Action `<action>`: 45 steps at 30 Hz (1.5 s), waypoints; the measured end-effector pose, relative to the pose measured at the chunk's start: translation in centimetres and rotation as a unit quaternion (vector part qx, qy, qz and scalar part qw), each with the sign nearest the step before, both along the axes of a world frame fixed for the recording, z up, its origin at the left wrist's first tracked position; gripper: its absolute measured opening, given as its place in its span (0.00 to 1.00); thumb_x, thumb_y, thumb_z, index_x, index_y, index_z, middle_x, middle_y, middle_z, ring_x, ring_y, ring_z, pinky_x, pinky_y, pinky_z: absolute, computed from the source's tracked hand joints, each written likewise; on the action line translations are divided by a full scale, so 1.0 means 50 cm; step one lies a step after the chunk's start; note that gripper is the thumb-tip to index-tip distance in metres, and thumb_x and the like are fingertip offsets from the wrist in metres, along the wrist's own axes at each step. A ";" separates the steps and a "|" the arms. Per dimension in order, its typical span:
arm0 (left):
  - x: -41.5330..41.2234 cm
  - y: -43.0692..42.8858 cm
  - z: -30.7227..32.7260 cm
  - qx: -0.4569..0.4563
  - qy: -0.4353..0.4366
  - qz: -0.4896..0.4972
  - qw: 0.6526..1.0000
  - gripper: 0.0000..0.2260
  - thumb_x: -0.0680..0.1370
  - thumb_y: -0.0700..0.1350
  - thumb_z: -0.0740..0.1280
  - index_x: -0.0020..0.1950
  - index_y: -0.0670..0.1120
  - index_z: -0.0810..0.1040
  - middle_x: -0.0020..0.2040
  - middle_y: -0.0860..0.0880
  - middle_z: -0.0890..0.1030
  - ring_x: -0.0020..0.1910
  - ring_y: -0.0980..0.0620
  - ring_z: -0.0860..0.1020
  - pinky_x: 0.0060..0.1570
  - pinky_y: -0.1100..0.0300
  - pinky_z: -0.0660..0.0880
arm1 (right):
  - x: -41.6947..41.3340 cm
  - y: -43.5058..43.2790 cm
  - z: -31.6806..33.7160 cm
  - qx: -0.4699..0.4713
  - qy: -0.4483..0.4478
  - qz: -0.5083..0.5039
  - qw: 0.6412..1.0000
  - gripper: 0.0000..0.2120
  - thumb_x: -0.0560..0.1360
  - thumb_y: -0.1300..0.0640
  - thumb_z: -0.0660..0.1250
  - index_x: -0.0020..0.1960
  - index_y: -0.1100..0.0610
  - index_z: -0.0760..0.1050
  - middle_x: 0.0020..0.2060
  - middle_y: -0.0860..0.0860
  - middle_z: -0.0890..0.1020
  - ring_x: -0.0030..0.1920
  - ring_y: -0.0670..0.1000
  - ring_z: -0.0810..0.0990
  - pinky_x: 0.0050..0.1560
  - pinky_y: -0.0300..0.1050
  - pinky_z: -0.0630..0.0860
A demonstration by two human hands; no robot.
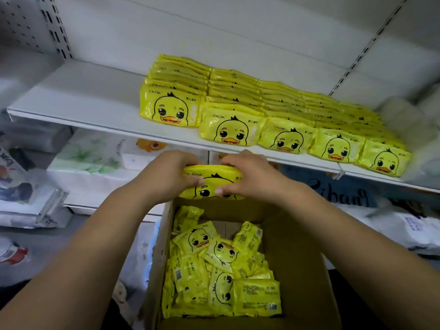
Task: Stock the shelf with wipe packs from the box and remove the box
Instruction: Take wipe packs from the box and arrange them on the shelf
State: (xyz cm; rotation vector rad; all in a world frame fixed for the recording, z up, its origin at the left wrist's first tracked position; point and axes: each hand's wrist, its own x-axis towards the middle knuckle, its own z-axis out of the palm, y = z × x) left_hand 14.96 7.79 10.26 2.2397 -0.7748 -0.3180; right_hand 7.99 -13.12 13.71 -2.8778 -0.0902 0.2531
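A small stack of yellow duck-face wipe packs (210, 181) is held above the far end of the cardboard box (292, 246), just below the shelf edge. My left hand (171, 172) grips its left side and my right hand (247, 176) grips its right side, thumbs on the front face. Several more loose packs (221, 270) lie jumbled in the open box. On the white shelf (78, 101), rows of the same packs (273, 108) stand in several columns from the middle to the right.
The left part of the shelf is bare. White paper rolls (409, 115) sit at the shelf's far right. Below are tissue packages (95, 158) and other bagged goods (416, 229). Slotted uprights (56, 27) frame the bay.
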 end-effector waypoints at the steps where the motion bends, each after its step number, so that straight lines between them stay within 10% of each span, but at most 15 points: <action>1: 0.006 0.007 0.005 -0.002 -0.009 -0.001 1.000 0.06 0.75 0.47 0.76 0.48 0.47 0.84 0.41 0.49 0.82 0.42 0.49 0.79 0.43 0.51 0.74 | 0.017 0.005 0.004 -0.019 0.016 0.023 0.999 0.25 0.70 0.35 0.74 0.60 0.48 0.77 0.48 0.44 0.78 0.53 0.48 0.73 0.49 0.46 0.69; 10: 0.077 0.087 0.017 -0.171 0.030 0.206 0.963 0.25 0.75 0.50 0.76 0.70 0.51 0.74 0.57 0.52 0.79 0.50 0.55 0.80 0.47 0.59 0.76 | 0.193 0.055 0.049 0.035 -0.040 0.034 0.998 0.18 0.72 0.40 0.75 0.39 0.53 0.76 0.32 0.51 0.77 0.35 0.52 0.74 0.34 0.45 0.67; 14: 0.122 0.122 -0.030 -0.052 -0.018 0.294 0.954 0.31 0.77 0.55 0.73 0.75 0.46 0.68 0.70 0.46 0.75 0.68 0.44 0.73 0.65 0.47 0.73 | 0.297 0.072 0.059 0.043 -0.086 0.007 0.995 0.22 0.72 0.39 0.74 0.35 0.54 0.70 0.29 0.50 0.71 0.29 0.46 0.73 0.32 0.46 0.63; 22: 0.164 0.121 -0.107 0.126 -0.040 0.225 0.965 0.35 0.81 0.56 0.66 0.82 0.47 0.54 0.84 0.45 0.47 0.83 0.45 0.48 0.79 0.43 0.53 | 0.433 0.112 0.019 0.007 -0.082 0.020 0.996 0.24 0.71 0.37 0.74 0.40 0.59 0.75 0.32 0.52 0.74 0.36 0.55 0.75 0.36 0.46 0.65; 33: 0.174 0.102 -0.105 0.153 -0.015 0.217 0.964 0.33 0.82 0.56 0.64 0.82 0.46 0.55 0.84 0.45 0.45 0.83 0.44 0.44 0.79 0.42 0.51 | 0.438 0.128 -0.022 -0.101 -0.149 -0.015 0.984 0.28 0.72 0.40 0.74 0.65 0.54 0.74 0.62 0.52 0.79 0.65 0.57 0.74 0.59 0.53 0.73; 45: 0.049 0.092 -0.106 0.092 0.055 0.222 0.969 0.30 0.84 0.56 0.61 0.80 0.41 0.59 0.81 0.42 0.61 0.79 0.43 0.60 0.72 0.49 0.62 | 0.170 0.100 -0.088 0.065 -0.316 0.008 0.947 0.17 0.74 0.46 0.72 0.57 0.56 0.78 0.55 0.51 0.79 0.58 0.55 0.72 0.53 0.48 0.64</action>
